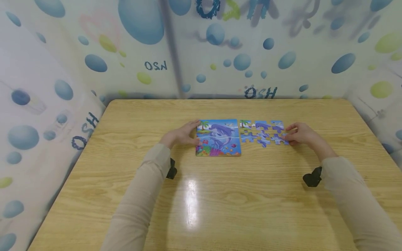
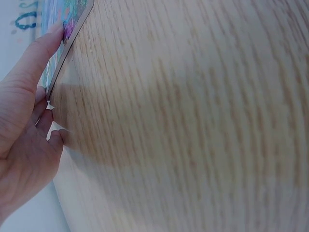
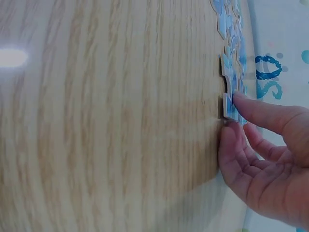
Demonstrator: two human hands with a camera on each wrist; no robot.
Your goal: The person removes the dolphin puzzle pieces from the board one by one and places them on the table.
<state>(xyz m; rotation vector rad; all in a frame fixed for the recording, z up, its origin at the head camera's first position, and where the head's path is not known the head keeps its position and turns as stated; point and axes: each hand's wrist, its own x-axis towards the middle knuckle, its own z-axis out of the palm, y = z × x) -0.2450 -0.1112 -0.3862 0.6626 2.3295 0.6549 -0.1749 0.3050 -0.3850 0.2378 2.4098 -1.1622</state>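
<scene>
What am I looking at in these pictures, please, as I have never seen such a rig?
There is no machine, only a person's left hand and right hand, both bare. The wide picture comes from a camera on the head; the close ones from wrist cameras. On the wooden table lie a dolphin picture board and, to its right, dolphin puzzle pieces. The left hand holds the board's left edge, thumb on top; the right grips the pieces' right end, thumb on top.
</scene>
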